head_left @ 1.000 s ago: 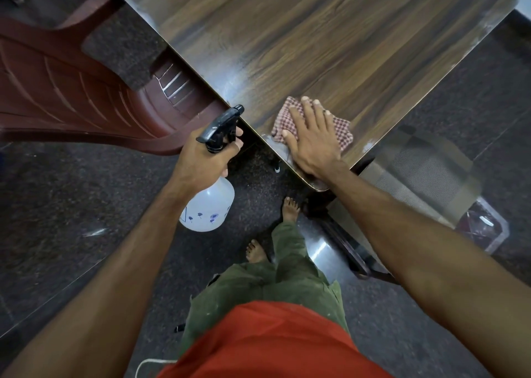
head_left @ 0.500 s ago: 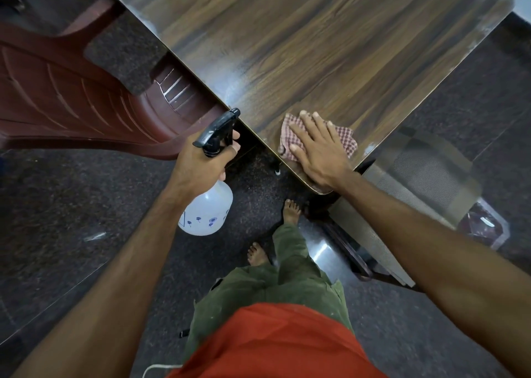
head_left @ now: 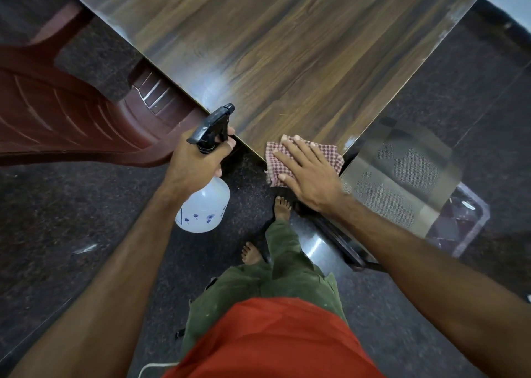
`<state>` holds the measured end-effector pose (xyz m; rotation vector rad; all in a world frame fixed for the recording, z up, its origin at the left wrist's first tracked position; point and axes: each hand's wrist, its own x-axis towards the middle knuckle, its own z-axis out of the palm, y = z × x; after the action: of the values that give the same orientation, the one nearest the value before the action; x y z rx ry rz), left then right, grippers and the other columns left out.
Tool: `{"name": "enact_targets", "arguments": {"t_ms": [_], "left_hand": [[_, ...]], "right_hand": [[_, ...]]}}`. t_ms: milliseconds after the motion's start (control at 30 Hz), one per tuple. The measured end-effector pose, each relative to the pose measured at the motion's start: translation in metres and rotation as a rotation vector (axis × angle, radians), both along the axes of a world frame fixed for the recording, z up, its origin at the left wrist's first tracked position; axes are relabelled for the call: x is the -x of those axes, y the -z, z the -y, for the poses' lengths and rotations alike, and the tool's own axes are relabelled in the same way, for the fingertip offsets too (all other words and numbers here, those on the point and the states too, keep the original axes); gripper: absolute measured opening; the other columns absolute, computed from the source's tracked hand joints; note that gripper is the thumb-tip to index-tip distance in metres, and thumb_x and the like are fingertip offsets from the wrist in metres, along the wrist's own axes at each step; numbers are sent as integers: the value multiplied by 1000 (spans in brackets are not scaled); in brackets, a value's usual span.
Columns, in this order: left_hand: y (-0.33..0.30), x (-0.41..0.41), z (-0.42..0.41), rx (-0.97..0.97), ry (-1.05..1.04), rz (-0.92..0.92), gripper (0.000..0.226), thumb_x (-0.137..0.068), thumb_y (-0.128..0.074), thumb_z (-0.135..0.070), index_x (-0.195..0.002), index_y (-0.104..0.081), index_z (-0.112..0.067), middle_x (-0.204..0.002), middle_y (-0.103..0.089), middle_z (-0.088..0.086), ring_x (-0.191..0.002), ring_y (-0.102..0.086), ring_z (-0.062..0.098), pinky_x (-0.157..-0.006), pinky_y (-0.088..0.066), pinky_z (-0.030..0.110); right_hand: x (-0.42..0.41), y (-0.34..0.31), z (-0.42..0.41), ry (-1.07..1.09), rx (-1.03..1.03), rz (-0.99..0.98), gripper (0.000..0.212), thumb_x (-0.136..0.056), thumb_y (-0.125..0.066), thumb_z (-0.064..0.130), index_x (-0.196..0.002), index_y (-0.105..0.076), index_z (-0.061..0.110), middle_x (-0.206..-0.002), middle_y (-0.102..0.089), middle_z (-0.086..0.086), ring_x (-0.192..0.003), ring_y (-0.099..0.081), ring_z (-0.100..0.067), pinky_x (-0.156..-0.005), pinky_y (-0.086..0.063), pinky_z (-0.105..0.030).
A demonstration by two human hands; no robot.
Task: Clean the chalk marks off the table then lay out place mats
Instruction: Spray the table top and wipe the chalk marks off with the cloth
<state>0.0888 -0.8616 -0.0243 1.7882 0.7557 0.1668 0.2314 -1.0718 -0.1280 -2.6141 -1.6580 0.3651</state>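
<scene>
A dark wood-grain table (head_left: 287,47) fills the upper middle, its near corner toward me. My right hand (head_left: 309,172) lies flat with straight fingers on a red-and-white checked cloth (head_left: 330,155) at that corner; part of the cloth hangs over the edge. A faint whitish smear (head_left: 351,140) shows on the right edge just beyond the cloth. My left hand (head_left: 195,162) grips the neck of a white spray bottle (head_left: 205,208) with a black trigger head (head_left: 212,126), held off the table's left edge above the floor.
A maroon plastic chair (head_left: 57,113) stands left of the table. A grey woven chair seat (head_left: 402,176) and a clear plastic packet (head_left: 459,222) lie to the right. Dark speckled floor (head_left: 57,219) surrounds everything, and my bare feet (head_left: 283,208) stand below the corner.
My right hand has drawn the cloth toward me to the table's near corner, so it now overhangs the edge. The left hand with the bottle has barely shifted.
</scene>
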Motion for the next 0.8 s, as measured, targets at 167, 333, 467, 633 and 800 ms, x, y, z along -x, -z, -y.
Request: {"name": "enact_targets", "arguments": {"t_ms": [167, 333, 467, 633, 800], "left_hand": [[0, -5, 3, 20, 15, 26, 15, -87, -65, -27, -102, -70, -24, -95, -72, 17, -43, -52, 13, -61, -51, 33], [1, -13, 9, 18, 35, 25, 14, -86, -66, -29, -100, -69, -29, -94, -72, 14, -43, -53, 13, -64, -53, 34], [1, -25, 15, 25, 47, 33, 11, -92, -67, -20, -98, -68, -30, -93, -71, 5, -42, -53, 13, -60, -51, 29], [-3, -40, 15, 25, 41, 53, 12, -91, -67, -18, -95, -68, -29, -90, -71, -1, -39, -50, 11, -59, -52, 25], [-4, -52, 11, 28, 51, 58, 9, -92, -67, -16, -99, -68, -21, -91, -71, -6, -39, -49, 10, -56, -49, 21]], "right_hand": [[-51, 1, 5, 176, 10, -24, 61, -103, -13, 53, -158, -15, 26, -166, -5, -5, -153, 1, -23, -122, 7, -40], [-54, 1, -17, 321, -2, 14, 60, -104, -19, 50, -158, -15, 23, -166, -6, -7, -153, -1, -26, -124, 1, -44], [-24, 2, -2, 173, 5, -9, 60, -104, -18, 51, -158, -17, 25, -166, -7, -5, -153, -3, -25, -124, 0, -43], [-54, 4, 21, 270, -4, -51, 66, -100, -8, 57, -158, -15, 27, -167, -3, -4, -152, 7, -20, -122, 8, -41], [-116, 3, 6, 474, -59, -39, 61, -104, -18, 53, -158, -20, 24, -166, -7, -7, -153, -2, -27, -123, 2, -44]]}}
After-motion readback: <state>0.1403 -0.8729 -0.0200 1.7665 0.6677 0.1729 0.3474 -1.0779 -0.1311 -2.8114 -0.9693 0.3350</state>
